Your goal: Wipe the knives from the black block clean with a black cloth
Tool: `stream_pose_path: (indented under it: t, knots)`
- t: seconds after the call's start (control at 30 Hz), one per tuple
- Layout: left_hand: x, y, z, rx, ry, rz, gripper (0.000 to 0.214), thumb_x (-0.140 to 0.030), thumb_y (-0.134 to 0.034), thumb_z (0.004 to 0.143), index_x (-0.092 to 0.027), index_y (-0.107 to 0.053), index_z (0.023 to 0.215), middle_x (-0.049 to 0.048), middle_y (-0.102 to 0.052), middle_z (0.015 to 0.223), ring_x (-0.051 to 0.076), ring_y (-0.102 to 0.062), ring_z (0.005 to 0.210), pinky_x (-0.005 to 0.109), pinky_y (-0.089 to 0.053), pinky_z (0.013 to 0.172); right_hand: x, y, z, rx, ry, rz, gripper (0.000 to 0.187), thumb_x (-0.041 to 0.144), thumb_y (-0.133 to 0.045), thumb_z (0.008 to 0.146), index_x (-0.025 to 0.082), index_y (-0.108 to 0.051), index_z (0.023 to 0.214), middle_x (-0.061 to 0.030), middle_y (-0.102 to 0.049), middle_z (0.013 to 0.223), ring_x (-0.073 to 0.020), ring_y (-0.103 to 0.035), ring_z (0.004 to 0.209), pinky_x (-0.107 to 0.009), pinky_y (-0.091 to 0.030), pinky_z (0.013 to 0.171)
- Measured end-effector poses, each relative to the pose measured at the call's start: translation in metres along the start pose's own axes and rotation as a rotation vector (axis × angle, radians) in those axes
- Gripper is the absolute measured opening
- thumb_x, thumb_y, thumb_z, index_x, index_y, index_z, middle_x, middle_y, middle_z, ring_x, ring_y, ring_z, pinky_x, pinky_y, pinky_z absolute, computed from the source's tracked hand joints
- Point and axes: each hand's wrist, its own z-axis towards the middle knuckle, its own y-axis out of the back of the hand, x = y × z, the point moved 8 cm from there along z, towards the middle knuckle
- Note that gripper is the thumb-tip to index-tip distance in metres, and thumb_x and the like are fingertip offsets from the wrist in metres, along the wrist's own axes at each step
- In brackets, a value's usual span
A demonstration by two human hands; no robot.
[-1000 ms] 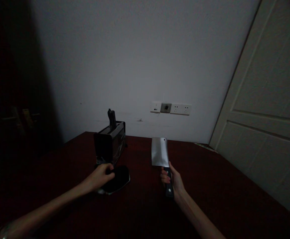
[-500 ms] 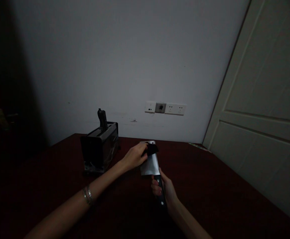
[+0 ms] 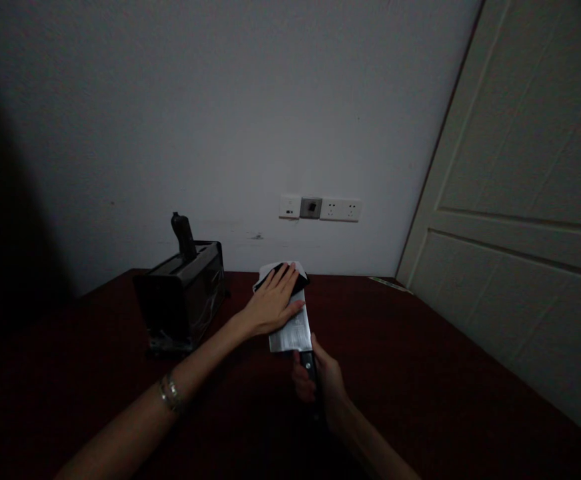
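Note:
A cleaver (image 3: 293,332) points away from me over the table, its broad metal blade toward the wall. My right hand (image 3: 323,380) is wrapped round its black riveted handle. Across the far part of the blade lies a black cloth (image 3: 300,283). My left hand (image 3: 273,300) rests flat on the cloth and blade, fingers stretched out, covering part of both. Two metal bangles circle the left wrist.
On the left of the dark red table (image 3: 370,360) stands a black knife block (image 3: 185,300) with a dark-handled tool (image 3: 184,237) in its top. Behind are a wall with sockets (image 3: 340,210) and, at right, a pale door (image 3: 515,200).
My left hand has gone from gripping the black cloth to lying flat on it with fingers extended. The blade's far end is raised and looks bigger. The view has shifted slightly right.

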Motion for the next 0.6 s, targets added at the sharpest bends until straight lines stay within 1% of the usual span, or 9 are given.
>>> stream_pose_path:
  t: [0.03, 0.1, 0.17, 0.23, 0.3, 0.37, 0.47, 0.53, 0.6]
  knots:
    - [0.002, 0.003, 0.001, -0.004, 0.008, 0.024, 0.068, -0.052, -0.017, 0.089, -0.007, -0.01, 0.14, 0.0147, -0.006, 0.146, 0.023, 0.002, 0.135, 0.042, -0.007, 0.108, 0.0, -0.002, -0.001, 0.008, 0.002, -0.002, 0.05, 0.061, -0.047, 0.075, 0.013, -0.054, 0.061, 0.0061, -0.04, 0.037, -0.0028, -0.023, 0.026, -0.016, -0.015, 0.027]
    - [-0.006, 0.006, -0.005, 0.001, -0.024, 0.058, 0.073, -0.057, -0.018, 0.088, -0.006, -0.009, 0.14, 0.0152, -0.004, 0.146, 0.024, 0.003, 0.134, 0.041, -0.005, 0.108, 0.001, -0.004, -0.001, 0.024, 0.004, -0.007, 0.049, 0.06, -0.049, 0.073, 0.014, -0.053, 0.06, 0.0062, -0.04, 0.037, -0.0027, -0.022, 0.026, -0.016, -0.015, 0.027]
    - [-0.027, 0.004, -0.019, 0.016, -0.096, 0.071, 0.079, -0.061, -0.022, 0.085, -0.007, -0.008, 0.14, 0.0149, -0.003, 0.146, 0.024, 0.003, 0.134, 0.04, -0.005, 0.108, 0.004, -0.002, 0.0, 0.018, 0.019, -0.015, 0.049, 0.062, -0.052, 0.07, 0.015, -0.051, 0.057, 0.0068, -0.039, 0.037, -0.0026, -0.022, 0.026, -0.017, -0.015, 0.026]
    - [-0.049, 0.0, -0.034, 0.037, -0.165, 0.069, 0.083, -0.064, -0.025, 0.082, -0.008, -0.008, 0.14, 0.014, -0.003, 0.147, 0.024, 0.003, 0.134, 0.039, -0.005, 0.108, 0.011, 0.002, 0.001, -0.014, 0.078, -0.037, 0.05, 0.064, -0.053, 0.067, 0.016, -0.05, 0.056, 0.0074, -0.038, 0.037, -0.0027, -0.023, 0.026, -0.017, -0.015, 0.027]
    - [-0.06, -0.001, -0.043, 0.048, -0.191, 0.065, 0.083, -0.064, -0.026, 0.082, -0.009, -0.006, 0.14, 0.0133, -0.002, 0.147, 0.025, 0.002, 0.135, 0.039, -0.006, 0.109, 0.018, 0.004, 0.0, -0.033, 0.143, -0.07, 0.051, 0.066, -0.053, 0.066, 0.016, -0.049, 0.056, 0.0078, -0.037, 0.036, -0.0031, -0.024, 0.026, -0.017, -0.016, 0.027]
    - [-0.055, 0.003, -0.04, 0.039, -0.164, 0.069, 0.083, -0.064, -0.025, 0.082, -0.009, -0.005, 0.141, 0.0136, -0.002, 0.147, 0.025, 0.002, 0.135, 0.039, -0.007, 0.108, 0.017, 0.0, -0.001, 0.0, 0.137, -0.089, 0.051, 0.066, -0.053, 0.066, 0.016, -0.049, 0.056, 0.0078, -0.038, 0.036, -0.0031, -0.023, 0.026, -0.017, -0.017, 0.026]
    - [-0.025, 0.015, -0.02, -0.008, -0.057, 0.092, 0.081, -0.063, -0.021, 0.084, -0.007, -0.005, 0.14, 0.0155, -0.002, 0.147, 0.025, 0.003, 0.134, 0.041, -0.005, 0.108, 0.006, -0.013, -0.005, 0.086, 0.044, -0.066, 0.05, 0.065, -0.053, 0.067, 0.016, -0.05, 0.058, 0.0076, -0.039, 0.039, -0.0024, -0.021, 0.027, -0.017, -0.016, 0.026]
    - [-0.008, 0.022, -0.009, -0.041, 0.011, 0.109, 0.078, -0.06, -0.018, 0.085, -0.005, -0.006, 0.14, 0.0164, -0.003, 0.146, 0.026, 0.004, 0.134, 0.042, -0.004, 0.108, 0.0, -0.018, -0.008, 0.114, 0.003, -0.04, 0.051, 0.065, -0.05, 0.07, 0.015, -0.051, 0.059, 0.0079, -0.038, 0.04, -0.0023, -0.02, 0.028, -0.016, -0.016, 0.026]
    - [-0.005, 0.022, -0.005, -0.056, 0.031, 0.116, 0.079, -0.061, -0.017, 0.085, -0.004, -0.006, 0.14, 0.0168, -0.003, 0.146, 0.026, 0.004, 0.134, 0.042, -0.005, 0.108, -0.003, -0.019, -0.009, 0.115, -0.012, -0.021, 0.05, 0.064, -0.048, 0.072, 0.015, -0.051, 0.06, 0.008, -0.037, 0.04, -0.0023, -0.02, 0.028, -0.016, -0.016, 0.026]
